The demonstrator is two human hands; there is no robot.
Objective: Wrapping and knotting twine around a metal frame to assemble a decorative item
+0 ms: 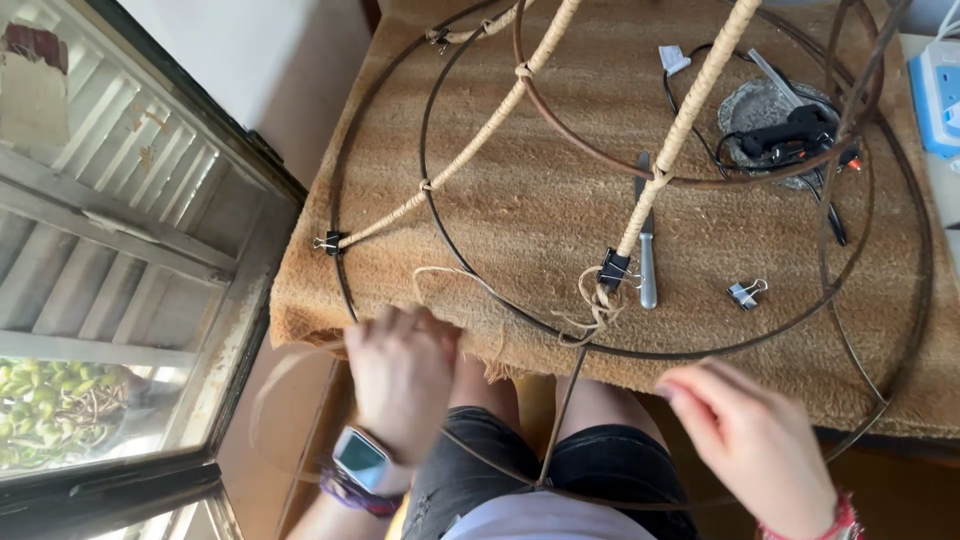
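Observation:
A large rusty wire frame (428,120) of several concentric rings and ribs lies tilted over a table covered with tan cloth (560,220). Two ribs (690,115) are wound with pale rattan strip; black binder clips (613,268) pin the ends. My left hand (400,375), wearing a smartwatch, rests at the table's near edge by the outer ring, fingers curled on a thin pale strip (450,272) that loops up to a knot (598,305) under the clip. My right hand (755,440) hovers blurred near the outer ring at lower right; what it holds is unclear.
On the cloth lie a small knife (647,262), a loose binder clip (745,293), and a black glue gun (795,132) on a grey dish with its cord. A blue power strip (938,92) sits at the right edge. A window with a dark frame (235,290) is at left.

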